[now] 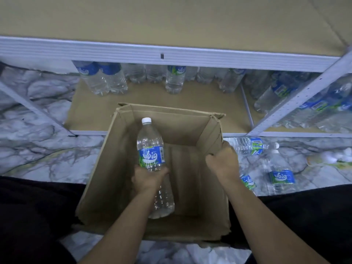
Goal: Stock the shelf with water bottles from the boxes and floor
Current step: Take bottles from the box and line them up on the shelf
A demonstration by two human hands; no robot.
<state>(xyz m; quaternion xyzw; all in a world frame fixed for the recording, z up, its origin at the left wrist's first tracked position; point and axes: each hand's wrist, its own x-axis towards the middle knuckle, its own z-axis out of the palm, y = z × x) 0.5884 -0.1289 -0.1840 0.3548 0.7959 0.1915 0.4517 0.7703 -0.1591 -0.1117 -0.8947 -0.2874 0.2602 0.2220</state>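
Observation:
An open cardboard box (pixel 122 168) stands on the floor between my knees. My left hand (pixel 148 180) grips a clear water bottle (pixel 150 145) with a blue label and white cap, held inside the box, cap pointing away from me. My right hand (pixel 224 161) grips the box's right wall at its rim. No other bottle shows inside the box. The bottom shelf board (pixel 152 103) lies just beyond the box, with several bottles (pixel 174 79) standing along its back.
Three bottles (pixel 253 145) lie on the marble-pattern floor right of the box, one partly behind my right forearm. A neighbouring shelf bay at the right holds several more bottles (pixel 312 109). White metal uprights (pixel 297 103) flank the bay; an upper shelf rail (pixel 162 56) runs overhead.

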